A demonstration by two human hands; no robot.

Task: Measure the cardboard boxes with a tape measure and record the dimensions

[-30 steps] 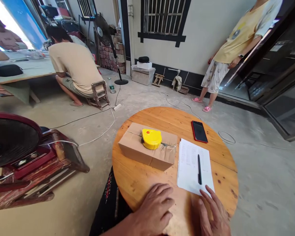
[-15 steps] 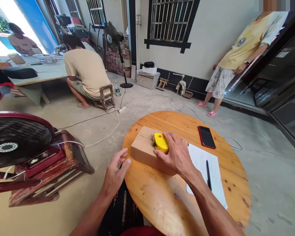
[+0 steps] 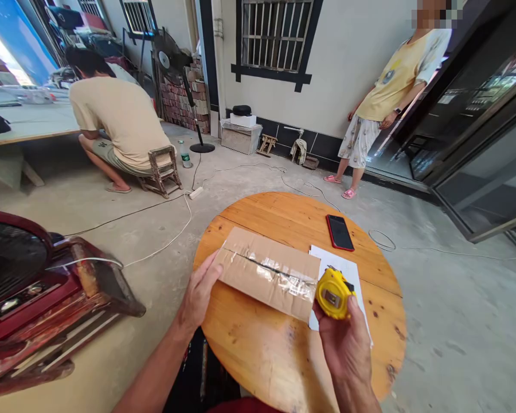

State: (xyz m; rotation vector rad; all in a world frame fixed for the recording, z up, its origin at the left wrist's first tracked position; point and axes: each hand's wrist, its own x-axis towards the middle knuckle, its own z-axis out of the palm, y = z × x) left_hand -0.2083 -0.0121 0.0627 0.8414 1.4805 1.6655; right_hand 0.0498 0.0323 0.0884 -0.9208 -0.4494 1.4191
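as l hand (image 3: 201, 291) grips box (image 3: 262, 273), maybe tilted, r hand (image 3: 344, 339) holds tape measure (image 3: 332, 293); prob. lining up, next needs box steady.

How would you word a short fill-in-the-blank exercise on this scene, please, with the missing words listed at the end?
1. The right hand holds a tape measure whose case is mostly the colour ____.
2. The left hand holds one end of a box made of ____.
3. In the picture, the phone lies to the ____ of the box.
4. Seen from above, the wooden table has a ____ top.

Missing words: yellow; cardboard; right; round.
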